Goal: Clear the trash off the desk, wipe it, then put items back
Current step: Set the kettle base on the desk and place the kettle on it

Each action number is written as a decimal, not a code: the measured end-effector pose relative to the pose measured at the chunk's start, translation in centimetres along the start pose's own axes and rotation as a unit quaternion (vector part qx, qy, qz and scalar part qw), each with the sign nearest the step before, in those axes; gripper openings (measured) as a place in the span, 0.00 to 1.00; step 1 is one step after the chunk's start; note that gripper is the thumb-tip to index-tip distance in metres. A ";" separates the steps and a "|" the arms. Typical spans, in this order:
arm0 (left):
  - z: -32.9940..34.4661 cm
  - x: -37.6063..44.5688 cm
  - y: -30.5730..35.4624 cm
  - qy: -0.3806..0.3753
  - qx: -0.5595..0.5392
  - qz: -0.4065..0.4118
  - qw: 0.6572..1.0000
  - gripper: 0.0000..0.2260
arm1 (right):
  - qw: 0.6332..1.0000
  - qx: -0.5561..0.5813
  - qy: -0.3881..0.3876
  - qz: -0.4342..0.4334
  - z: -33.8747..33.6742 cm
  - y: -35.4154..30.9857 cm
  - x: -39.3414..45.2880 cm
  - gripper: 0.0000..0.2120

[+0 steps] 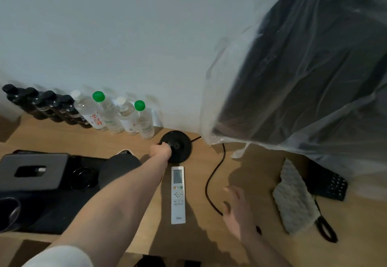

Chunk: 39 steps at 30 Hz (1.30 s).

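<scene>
My left hand (160,149) reaches far across the wooden desk (209,233) and grips the left rim of a round black kettle base (179,145) near the wall. Its black cord (213,181) curves toward me on the desk. My right hand (237,208) hovers with fingers spread just above the cord's near end, holding nothing. A white remote control (178,195) lies flat between my two arms. A grey textured cloth (293,201) lies on the desk to the right.
Water bottles (125,116) and dark bottles (41,103) line the wall at the left. A black tray (62,210) with a tissue box (31,172) and a dark kettle (119,168) sits left. A plastic-covered screen (303,67) looms right, above a black phone (333,185).
</scene>
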State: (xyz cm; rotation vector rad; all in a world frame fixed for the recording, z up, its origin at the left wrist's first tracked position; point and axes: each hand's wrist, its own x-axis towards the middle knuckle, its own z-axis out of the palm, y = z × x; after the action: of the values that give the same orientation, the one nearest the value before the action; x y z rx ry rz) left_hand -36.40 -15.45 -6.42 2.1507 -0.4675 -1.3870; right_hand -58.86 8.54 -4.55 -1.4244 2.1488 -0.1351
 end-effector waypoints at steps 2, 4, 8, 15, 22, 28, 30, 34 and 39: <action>0.2 -0.1 0.3 -0.019 0.035 0.004 0.999 0.22 | 1.000 0.024 -0.010 -0.006 0.4 -1.0 -0.6 0.22; 0.2 -1.6 0.9 -0.061 0.051 0.027 0.997 0.22 | 0.999 0.046 -0.019 -0.018 0.6 -2.1 -1.1 0.22; -3.0 -9.8 2.8 -0.233 -0.094 0.008 0.968 0.20 | 0.996 0.076 -0.014 -0.046 1.2 -5.0 -2.3 0.22; -20.3 -19.4 3.3 -0.369 0.019 0.183 0.911 0.12 | 0.983 0.078 -0.137 -0.097 2.1 -10.5 -3.5 0.22; -29.5 -12.9 -3.6 -0.092 0.171 0.211 0.958 0.09 | 0.945 0.171 -0.240 -0.145 2.9 -18.7 -5.2 0.21; -27.2 -12.3 -7.8 -0.162 0.215 0.206 0.941 0.04 | 0.936 0.164 -0.268 -0.157 3.8 -23.3 -6.4 0.27; -26.8 -12.4 -7.9 -0.190 0.246 0.233 0.921 0.04 | 0.945 0.167 -0.246 -0.138 4.0 -23.3 -6.4 0.26; -27.0 -12.2 -7.4 -0.317 0.243 0.191 0.897 0.07 | 0.958 0.185 -0.195 -0.102 3.4 -21.7 -6.4 0.13; -27.6 -10.0 -5.2 -0.137 0.170 0.214 0.952 0.05 | 0.971 0.199 -0.131 -0.019 1.9 -19.1 -5.5 0.06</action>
State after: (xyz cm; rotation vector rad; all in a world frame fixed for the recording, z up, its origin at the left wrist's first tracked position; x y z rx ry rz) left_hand -15.37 1.00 6.80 1.9415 -1.2809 -1.4279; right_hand -40.70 5.53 3.09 -1.1757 1.7598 -0.3525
